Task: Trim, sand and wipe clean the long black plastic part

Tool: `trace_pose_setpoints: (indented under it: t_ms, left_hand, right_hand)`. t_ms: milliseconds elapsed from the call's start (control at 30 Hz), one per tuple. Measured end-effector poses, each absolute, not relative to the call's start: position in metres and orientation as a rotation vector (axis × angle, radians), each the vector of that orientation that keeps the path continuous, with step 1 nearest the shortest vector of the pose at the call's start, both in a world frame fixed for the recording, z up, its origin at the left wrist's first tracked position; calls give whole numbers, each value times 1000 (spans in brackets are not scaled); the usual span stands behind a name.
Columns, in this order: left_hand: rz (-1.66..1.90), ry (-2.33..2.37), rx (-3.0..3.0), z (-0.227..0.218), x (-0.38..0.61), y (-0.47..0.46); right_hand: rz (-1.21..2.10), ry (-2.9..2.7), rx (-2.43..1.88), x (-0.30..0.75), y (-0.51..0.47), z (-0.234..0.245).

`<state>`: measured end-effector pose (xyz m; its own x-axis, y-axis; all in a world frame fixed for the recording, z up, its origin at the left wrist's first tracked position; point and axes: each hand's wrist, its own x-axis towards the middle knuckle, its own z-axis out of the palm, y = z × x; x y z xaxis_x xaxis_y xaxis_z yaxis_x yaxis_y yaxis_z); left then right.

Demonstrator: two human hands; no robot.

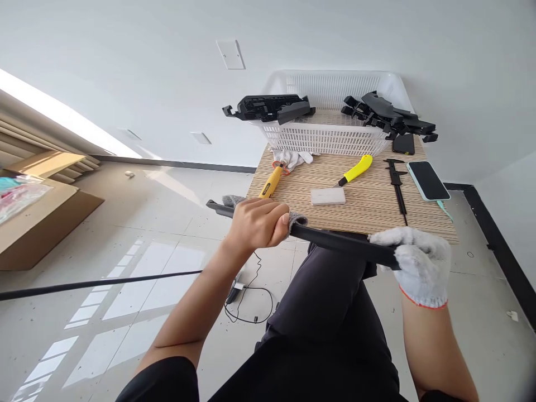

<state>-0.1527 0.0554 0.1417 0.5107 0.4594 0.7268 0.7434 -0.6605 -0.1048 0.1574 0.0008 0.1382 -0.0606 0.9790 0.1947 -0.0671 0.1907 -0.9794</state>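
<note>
Two dark-trousered legs [322, 296] are seen nearest, below one black strip [343, 241]. The strip is held crosswise in front of the table's near edge by two hands. By the bare left hand [258, 223], one grey cloth [298, 219] is wrapped about the strip; the fingers are curled tightly, with the thumb laid along the front. The strip's other end is gripped by the right hand [422, 262], covered by one white work glove, its thumb and fingers closed upon it.

On the floor to the left, one looped cable, one dark rod [104, 283] and one cardboard box [46, 223] are seen.

On one table [364, 209], one white block [328, 196] is placed just beside the blade of one yellow knife [358, 169]. To their left one orange-yellow tool [272, 181] is laid, its far end against one spare glove [291, 159]. To the right are found one caliper [396, 181] and two phones [429, 180], the nearer one plugged into a pale cord.

Beyond, across one white basket [322, 137], two clusters of black parts [268, 107] are rested. Three plates [230, 54] are set in the wall.
</note>
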Motion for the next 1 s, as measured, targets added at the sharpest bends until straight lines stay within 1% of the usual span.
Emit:
trace_pose_setpoints:
  t_ms: [233, 333, 467, 633, 833, 1000]
  left_hand:
    - [-1067, -1030, -2267, 137, -134, 51]
    - [-1085, -1071, -2229, 137, -129, 50]
    - [-1096, -1094, -2280, 134, -115, 46]
    - [-1071, -1112, -2352, 128, -92, 34]
    - [-996, -1190, -2333, 131, -75, 28]
    - [-912, -1289, -2343, 131, -64, 29]
  right_hand:
    - [1211, -1295, -940, 143, 5, 128]
    - [1203, -1261, -974, 136, 6, 129]
    - [1282, -1258, -1041, 118, 5, 132]
    - [1255, -1329, -1131, 108, 4, 121]
    - [1300, -1236, -1130, 112, 2, 105]
    - [1306, -1142, -1216, 109, 1, 99]
